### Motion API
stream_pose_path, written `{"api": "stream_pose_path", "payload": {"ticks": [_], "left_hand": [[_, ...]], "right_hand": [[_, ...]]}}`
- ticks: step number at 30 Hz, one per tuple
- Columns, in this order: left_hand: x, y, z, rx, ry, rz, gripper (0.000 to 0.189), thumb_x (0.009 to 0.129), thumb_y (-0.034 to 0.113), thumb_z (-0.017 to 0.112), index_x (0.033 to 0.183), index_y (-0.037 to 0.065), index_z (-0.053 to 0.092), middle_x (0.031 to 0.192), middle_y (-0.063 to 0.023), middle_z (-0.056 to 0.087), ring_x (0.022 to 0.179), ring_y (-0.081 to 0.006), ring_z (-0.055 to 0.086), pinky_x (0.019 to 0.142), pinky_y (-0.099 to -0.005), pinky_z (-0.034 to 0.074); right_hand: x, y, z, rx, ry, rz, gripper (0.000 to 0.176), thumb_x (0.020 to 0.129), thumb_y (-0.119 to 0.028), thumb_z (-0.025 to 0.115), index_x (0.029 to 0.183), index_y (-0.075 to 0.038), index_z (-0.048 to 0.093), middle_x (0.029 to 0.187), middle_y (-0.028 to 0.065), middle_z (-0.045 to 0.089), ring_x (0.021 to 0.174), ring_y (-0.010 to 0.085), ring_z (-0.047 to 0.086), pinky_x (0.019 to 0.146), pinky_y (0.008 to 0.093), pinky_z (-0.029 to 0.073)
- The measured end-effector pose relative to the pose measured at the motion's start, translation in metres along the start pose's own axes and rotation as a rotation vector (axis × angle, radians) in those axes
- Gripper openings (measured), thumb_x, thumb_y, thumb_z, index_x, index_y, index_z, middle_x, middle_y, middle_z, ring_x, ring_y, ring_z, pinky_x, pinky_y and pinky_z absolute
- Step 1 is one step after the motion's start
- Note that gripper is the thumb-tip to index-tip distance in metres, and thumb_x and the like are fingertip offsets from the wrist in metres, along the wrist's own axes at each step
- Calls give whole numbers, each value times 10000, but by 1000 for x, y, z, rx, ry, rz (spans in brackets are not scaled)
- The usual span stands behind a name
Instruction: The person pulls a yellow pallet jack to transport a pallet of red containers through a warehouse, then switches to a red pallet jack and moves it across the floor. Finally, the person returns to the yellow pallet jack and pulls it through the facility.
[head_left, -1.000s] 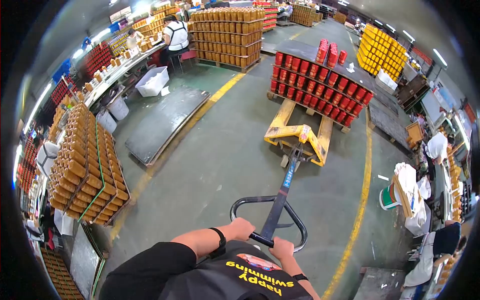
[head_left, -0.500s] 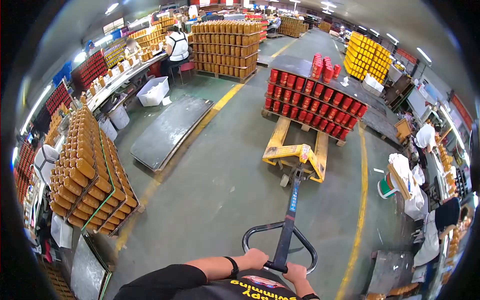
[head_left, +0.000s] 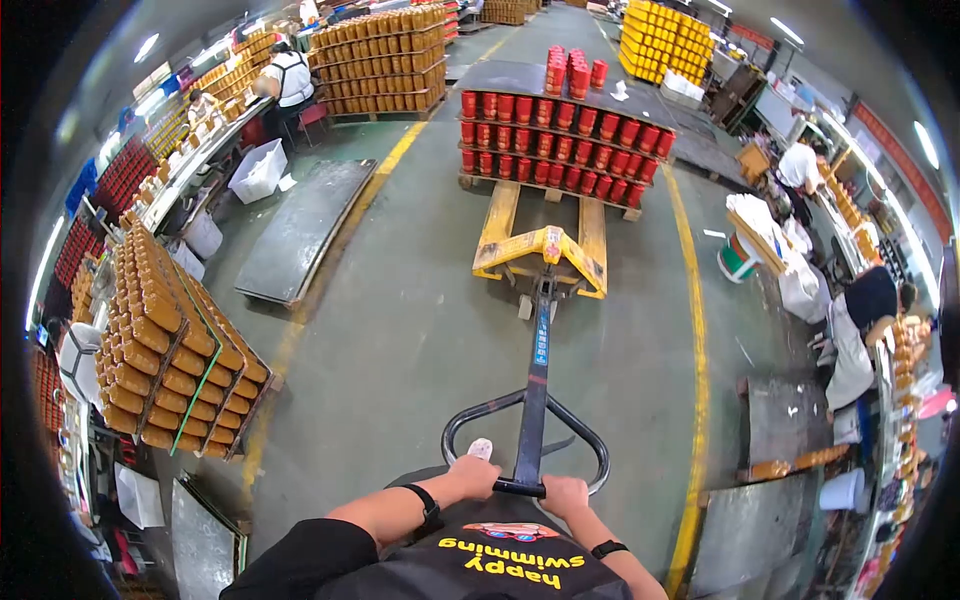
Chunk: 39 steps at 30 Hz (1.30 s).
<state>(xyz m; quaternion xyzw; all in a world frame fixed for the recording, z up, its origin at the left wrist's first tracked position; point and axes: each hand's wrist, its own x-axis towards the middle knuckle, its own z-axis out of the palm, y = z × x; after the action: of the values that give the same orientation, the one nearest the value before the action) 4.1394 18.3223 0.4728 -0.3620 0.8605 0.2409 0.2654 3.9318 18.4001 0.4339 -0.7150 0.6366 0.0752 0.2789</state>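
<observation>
My left hand (head_left: 472, 478) is closed around the left part of the black handle's bottom bar. Just to its right, my right hand (head_left: 565, 495) grips the same bar. The looped handle (head_left: 604, 455) belongs to a yellow pallet jack (head_left: 548, 244), joined by a long dark lever (head_left: 534, 425) with a blue label. Its forks run under a wooden pallet (head_left: 553, 194) stacked with layers of red cans (head_left: 570, 148). A dark board covers the layers, with several more red cans (head_left: 577, 75) standing on top.
Tan jars (head_left: 180, 350) are stacked on a pallet at left, near a low dark platform (head_left: 305, 230). More tan jars (head_left: 375, 65) and yellow containers (head_left: 665, 42) stand farther back. People sit at benches along both sides. A green-and-white bucket (head_left: 738, 258) stands beyond the right yellow floor line (head_left: 698, 370).
The loaded pallet, jack and handle now appear farther left and higher in view. Both hands stay on the bar. More of my shirt and one shoe now show.
</observation>
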Motion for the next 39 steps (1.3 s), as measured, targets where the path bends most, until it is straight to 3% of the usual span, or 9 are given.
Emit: {"api": "stream_pose_path", "payload": {"ticks": [7, 10, 18, 23, 26, 31, 39], "left_hand": [[-62, 28, 83, 6, -15, 55, 302, 717, 256, 627, 961, 78, 638, 877, -146, 680, 835, -336, 658, 708, -457, 520], [-85, 34, 120, -39, -11, 171, 330, 702, 266, 639, 977, 84, 624, 876, -151, 676, 837, -345, 651, 706, -452, 518], [-168, 70, 207, 34, 90, 104, 290, 701, 255, 646, 965, 136, 629, 848, -121, 676, 817, -305, 665, 641, -444, 510], [-221, 93, 242, 161, 64, 102, 250, 683, 286, 691, 903, 168, 684, 843, -60, 686, 898, -248, 656, 799, -432, 424], [-241, 105, 278, 203, 139, 138, 249, 677, 278, 691, 884, 139, 689, 834, -77, 687, 861, -269, 665, 748, -438, 471], [-287, 133, 330, 66, 93, 74, 212, 694, 242, 667, 852, 103, 697, 813, -107, 687, 798, -300, 670, 673, -430, 528], [-366, 193, 388, 31, 76, -23, 187, 689, 199, 664, 841, 97, 705, 812, -110, 687, 783, -299, 670, 662, -420, 529]], "right_hand": [[-75, -30, 70, -13, -28, -9, 272, 743, -293, 669, 935, -107, 617, 876, 103, 684, 843, 295, 666, 703, 430, 526], [-114, -44, 91, -21, -40, 13, 273, 747, -305, 667, 940, -117, 620, 882, 102, 684, 853, 292, 665, 716, 428, 524], [-204, -101, 155, -70, -75, 104, 313, 728, -350, 682, 957, -146, 622, 946, 79, 682, 930, 274, 650, 760, 414, 517], [-256, -131, 191, -22, -62, 96, 317, 713, -367, 663, 959, -168, 641, 920, 96, 685, 908, 297, 654, 771, 431, 508], [-285, -136, 223, -17, -48, 68, 330, 725, -384, 661, 971, -166, 634, 910, 106, 686, 902, 304, 656, 769, 436, 507], [-339, -158, 256, -48, -76, 31, 325, 755, -361, 652, 1005, -158, 607, 894, 123, 685, 876, 321, 661, 750, 448, 507], [-420, -180, 330, -37, -4, 29, 374, 689, -383, 674, 963, -136, 618, 875, 116, 685, 855, 305, 664, 732, 425, 508]]}}
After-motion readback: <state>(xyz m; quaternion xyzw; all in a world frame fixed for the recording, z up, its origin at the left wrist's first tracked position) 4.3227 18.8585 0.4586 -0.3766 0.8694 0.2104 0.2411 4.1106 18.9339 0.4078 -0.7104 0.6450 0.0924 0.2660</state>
